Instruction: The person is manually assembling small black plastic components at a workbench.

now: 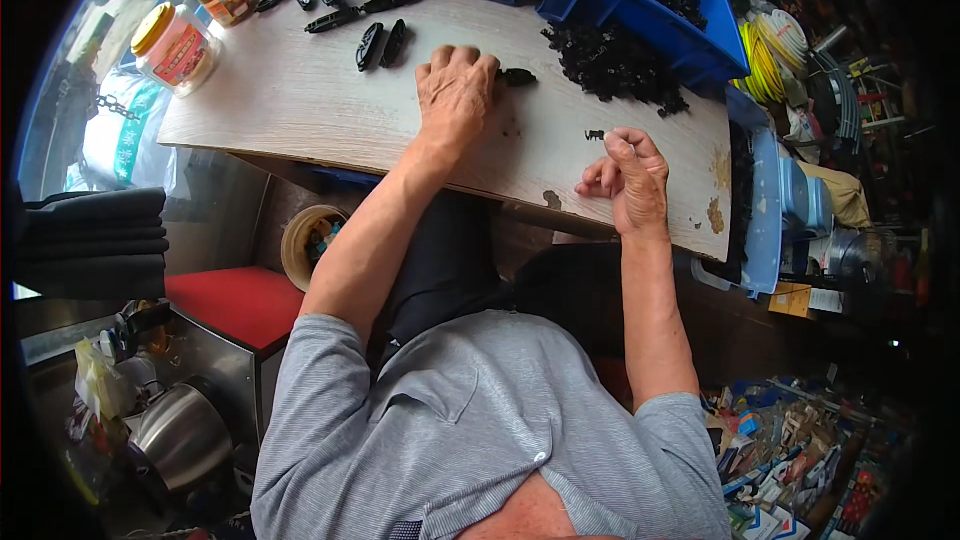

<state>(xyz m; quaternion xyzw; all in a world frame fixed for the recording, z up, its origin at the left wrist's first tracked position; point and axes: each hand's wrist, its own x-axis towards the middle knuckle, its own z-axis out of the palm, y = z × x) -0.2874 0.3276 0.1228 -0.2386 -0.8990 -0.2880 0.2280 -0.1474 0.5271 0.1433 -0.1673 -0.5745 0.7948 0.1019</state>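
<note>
My left hand (455, 90) lies palm down on the wooden board (290, 100), its fingers curled over a small black plastic part (518, 77) that sticks out on the right. My right hand (630, 180) hovers at the board's near right edge, fingers loosely bent, thumb and forefinger close to a tiny black piece (594, 135). A heap of small black parts (615, 65) lies just beyond both hands. Several long black oval pieces (380, 43) lie farther left on the board.
Blue plastic bins (640, 0) stand at the board's far edge, one holding more black parts. Jars with coloured lids (175, 45) stand at the far left corner. A red-topped box (235, 300), a roll of tape (310, 240) and a metal pot (185, 435) sit below left.
</note>
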